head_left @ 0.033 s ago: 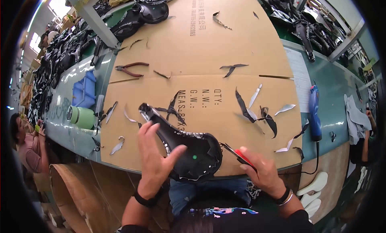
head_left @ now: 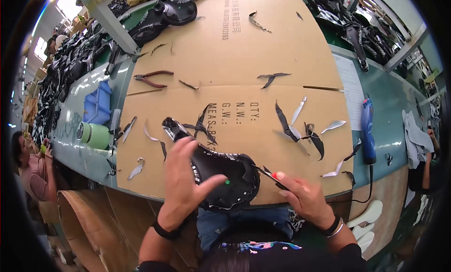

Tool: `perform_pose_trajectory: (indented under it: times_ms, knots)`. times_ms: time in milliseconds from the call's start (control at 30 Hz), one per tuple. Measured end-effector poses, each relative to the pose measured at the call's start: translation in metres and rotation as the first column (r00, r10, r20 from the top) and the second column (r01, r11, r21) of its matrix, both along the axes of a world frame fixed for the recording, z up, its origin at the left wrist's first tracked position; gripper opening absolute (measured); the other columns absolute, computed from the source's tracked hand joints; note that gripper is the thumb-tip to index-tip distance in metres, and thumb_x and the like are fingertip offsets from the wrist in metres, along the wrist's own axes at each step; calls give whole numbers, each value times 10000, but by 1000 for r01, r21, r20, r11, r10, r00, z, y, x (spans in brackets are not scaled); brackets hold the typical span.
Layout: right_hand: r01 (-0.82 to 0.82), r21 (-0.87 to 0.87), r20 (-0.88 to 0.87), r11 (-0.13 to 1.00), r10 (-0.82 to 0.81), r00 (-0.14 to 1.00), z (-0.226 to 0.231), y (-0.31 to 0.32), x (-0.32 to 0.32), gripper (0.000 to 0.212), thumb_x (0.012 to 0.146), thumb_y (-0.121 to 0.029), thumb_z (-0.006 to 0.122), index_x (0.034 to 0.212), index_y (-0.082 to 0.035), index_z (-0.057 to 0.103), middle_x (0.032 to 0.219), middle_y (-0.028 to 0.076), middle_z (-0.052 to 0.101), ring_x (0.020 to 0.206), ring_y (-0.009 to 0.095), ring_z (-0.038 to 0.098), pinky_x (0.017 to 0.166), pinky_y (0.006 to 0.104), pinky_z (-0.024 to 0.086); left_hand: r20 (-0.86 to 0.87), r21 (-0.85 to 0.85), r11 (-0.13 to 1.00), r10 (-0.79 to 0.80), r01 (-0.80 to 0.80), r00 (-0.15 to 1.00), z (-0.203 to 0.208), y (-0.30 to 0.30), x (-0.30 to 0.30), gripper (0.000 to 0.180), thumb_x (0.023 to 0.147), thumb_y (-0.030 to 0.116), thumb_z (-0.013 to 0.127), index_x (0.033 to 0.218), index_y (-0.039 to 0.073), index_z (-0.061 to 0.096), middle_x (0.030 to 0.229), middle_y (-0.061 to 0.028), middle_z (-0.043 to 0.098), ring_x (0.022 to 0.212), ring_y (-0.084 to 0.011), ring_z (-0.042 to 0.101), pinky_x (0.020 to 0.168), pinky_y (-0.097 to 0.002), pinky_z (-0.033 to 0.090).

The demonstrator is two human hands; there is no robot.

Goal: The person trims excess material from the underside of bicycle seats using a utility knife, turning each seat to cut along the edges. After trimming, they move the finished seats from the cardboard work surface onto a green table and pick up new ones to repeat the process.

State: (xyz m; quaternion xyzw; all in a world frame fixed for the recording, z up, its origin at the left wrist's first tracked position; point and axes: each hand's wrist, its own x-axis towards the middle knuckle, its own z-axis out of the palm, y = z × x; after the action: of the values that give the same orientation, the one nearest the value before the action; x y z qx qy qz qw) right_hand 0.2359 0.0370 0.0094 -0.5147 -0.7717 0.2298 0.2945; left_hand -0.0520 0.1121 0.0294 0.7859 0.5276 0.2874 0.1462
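A black bicycle saddle (head_left: 223, 171) lies underside up near the front edge of the cardboard, its narrow nose pointing far left. Its cover edge is folded in, with white markings along the rim and a green dot in the middle. My left hand (head_left: 183, 182) is open over the saddle's left side, fingers spread, thumb reaching to the green dot. Closed in my right hand (head_left: 303, 197) is a slim pointed tool with a red handle (head_left: 276, 177); its exact kind is hard to tell. Its tip meets the saddle's right rim.
Black and white trimmed strips (head_left: 293, 131) lie scattered on the cardboard sheet (head_left: 225, 96). Pliers (head_left: 152, 78) rest at far left. Beside the sheet stand a green jar (head_left: 94, 136), a blue bin (head_left: 97, 105) and a corded blue heat tool (head_left: 368, 131). More saddles (head_left: 164, 18) lie behind.
My left hand has shifted slightly toward the saddle's middle, its thumb now reaching the green dot. The tool in my right hand has moved a little left and up, against the rim.
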Motion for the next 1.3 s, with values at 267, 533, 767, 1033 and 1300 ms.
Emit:
perform_pose_trajectory:
  times_ms: [267,533,767,1033,1300]
  knots:
    - [-117,39,290,992,101,952,18,34,-8,558,764,-82,724,1292,-204,594,729,64,595,571,209,567,463,338,440,-130,-197,885,-449,421,884,-11,38,26,681,619,481,820,1084,44,581,995,-66,601,979,-231,559,978,-390,340]
    - [56,-91,213,994,-36,976,-7,-18,-25,684,819,-76,629,1441,-262,411,725,90,539,562,246,554,446,370,430,-60,-124,890,-447,438,892,-23,44,26,643,584,458,838,1026,49,613,945,-60,614,902,-221,564,877,-359,371]
    - [156,-313,95,937,-132,987,9,-47,-33,647,850,-123,691,1424,-113,393,890,183,653,721,373,652,604,406,532,-113,-137,926,-368,352,923,-7,29,26,617,597,415,837,1026,44,596,886,-77,565,898,-249,532,864,-366,359]
    - [141,162,-134,977,-120,984,13,40,-77,511,839,-99,709,1289,-10,484,1066,206,647,871,365,668,721,386,540,-249,-78,981,-192,178,949,20,-8,44,572,626,387,826,1025,65,574,912,-89,543,891,-257,507,816,-386,342]
    - [470,185,21,863,-481,876,60,73,19,289,854,-187,668,1096,-66,564,881,200,638,793,383,636,643,434,496,-249,-143,976,-195,163,949,-22,-1,10,683,646,560,775,1033,38,567,911,-89,551,885,-253,512,784,-381,333]
